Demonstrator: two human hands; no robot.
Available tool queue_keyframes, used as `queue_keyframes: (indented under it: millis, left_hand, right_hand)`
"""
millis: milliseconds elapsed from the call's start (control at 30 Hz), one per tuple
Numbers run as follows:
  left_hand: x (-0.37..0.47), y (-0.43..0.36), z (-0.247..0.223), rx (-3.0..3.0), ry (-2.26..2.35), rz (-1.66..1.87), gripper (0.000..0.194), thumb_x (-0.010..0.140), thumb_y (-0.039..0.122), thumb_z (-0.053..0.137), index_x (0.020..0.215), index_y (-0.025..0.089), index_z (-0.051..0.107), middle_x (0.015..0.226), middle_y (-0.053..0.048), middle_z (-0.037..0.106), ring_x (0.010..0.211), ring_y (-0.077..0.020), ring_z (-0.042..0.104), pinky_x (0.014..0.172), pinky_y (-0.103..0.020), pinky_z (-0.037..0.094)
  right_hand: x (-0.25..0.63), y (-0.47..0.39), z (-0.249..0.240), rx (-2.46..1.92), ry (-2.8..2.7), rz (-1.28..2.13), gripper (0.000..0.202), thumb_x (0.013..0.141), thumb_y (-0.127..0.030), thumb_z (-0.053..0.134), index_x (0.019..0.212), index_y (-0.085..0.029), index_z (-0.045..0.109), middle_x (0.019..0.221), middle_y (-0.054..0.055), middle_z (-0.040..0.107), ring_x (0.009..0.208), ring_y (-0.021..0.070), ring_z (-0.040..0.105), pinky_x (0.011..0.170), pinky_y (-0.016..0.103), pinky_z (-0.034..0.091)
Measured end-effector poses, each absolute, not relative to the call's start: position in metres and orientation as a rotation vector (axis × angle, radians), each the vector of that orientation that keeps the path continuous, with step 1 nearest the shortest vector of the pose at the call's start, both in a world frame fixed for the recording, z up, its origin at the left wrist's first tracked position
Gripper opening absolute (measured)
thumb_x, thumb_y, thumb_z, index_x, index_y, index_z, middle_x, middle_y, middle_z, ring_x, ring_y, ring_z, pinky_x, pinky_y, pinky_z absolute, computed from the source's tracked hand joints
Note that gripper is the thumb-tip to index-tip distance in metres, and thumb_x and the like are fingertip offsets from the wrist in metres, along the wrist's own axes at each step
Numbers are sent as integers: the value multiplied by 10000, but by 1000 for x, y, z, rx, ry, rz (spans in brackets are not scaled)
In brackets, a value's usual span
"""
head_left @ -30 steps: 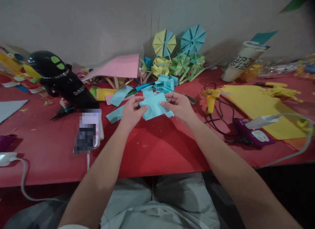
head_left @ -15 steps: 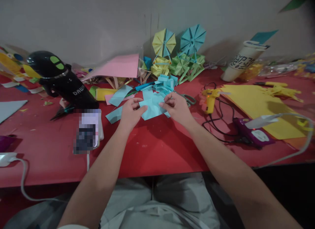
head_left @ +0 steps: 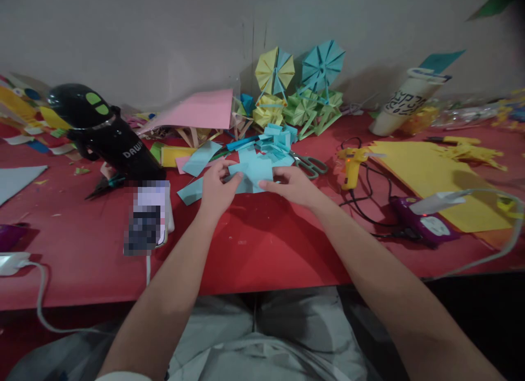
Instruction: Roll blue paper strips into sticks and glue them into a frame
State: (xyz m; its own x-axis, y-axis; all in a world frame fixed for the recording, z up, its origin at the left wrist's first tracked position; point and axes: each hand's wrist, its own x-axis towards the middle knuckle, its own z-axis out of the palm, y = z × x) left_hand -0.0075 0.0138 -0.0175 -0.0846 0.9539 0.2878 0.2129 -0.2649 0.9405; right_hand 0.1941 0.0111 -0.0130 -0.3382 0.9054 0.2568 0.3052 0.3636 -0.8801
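Between my two hands is a piece of light blue paper, held just above the red table. My left hand pinches its left edge, thumb in front and fingers behind. My right hand grips the lower right part, with the thumb on the near face and the fingers partly hidden behind. Blue paper strips lie heaped just beyond the paper. A pair of scissors rests to the right of the heap, its blades partly covered. Another blue strip lies left of my left hand.
A black bottle leans at the left, behind a phone on a stand. Folded paper wheels stand against the wall. At right are a yellow glue gun, its cord, a purple power strip, yellow sheets and a white tumbler.
My right hand has moved slightly lower on the blue paper, and the paper's right side now stands higher. More of the scissors shows. My left hand keeps its pinch.
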Motion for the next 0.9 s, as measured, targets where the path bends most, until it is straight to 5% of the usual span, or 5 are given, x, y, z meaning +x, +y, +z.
queue_keyframes:
  millis: [233, 400, 700, 900]
  left_hand:
    - [-5, 15, -18, 1479, 1095, 1305, 304, 656, 67, 598, 930, 187, 648, 773, 4, 707, 714, -145, 661, 632, -239, 498]
    - [-6, 16, -18, 1518, 1032, 1336, 182, 649, 79, 620, 801, 176, 646, 761, -1, 702, 736, -146, 674, 747, -288, 543]
    - [-8, 14, -18, 1608, 1082, 1325, 105, 664, 113, 640, 734, 187, 664, 885, -46, 753, 904, -203, 697, 889, -370, 547]
    - [-6, 12, -14, 1601, 1119, 1296, 97, 674, 140, 639, 747, 192, 675, 813, -25, 725, 812, -181, 676, 812, -334, 547]
  right_hand:
    - [192, 12, -19, -1014, -1852, 1120, 170, 756, -360, 698, 765, -190, 688, 765, 17, 661, 773, 183, 606, 754, 333, 509]
    - [194, 12, -15, -954, -1867, 1047, 118, 717, -201, 609, 771, -205, 713, 957, 37, 690, 877, 175, 632, 868, 349, 522]
    - [195, 10, -16, -907, -1908, 957, 161, 759, -371, 741, 860, -246, 732, 1069, 72, 690, 1234, 259, 575, 1007, 435, 489]
    - [191, 8, -13, -829, -1907, 956, 274, 764, -482, 768, 778, -216, 700, 926, 55, 675, 955, 205, 634, 896, 387, 515]
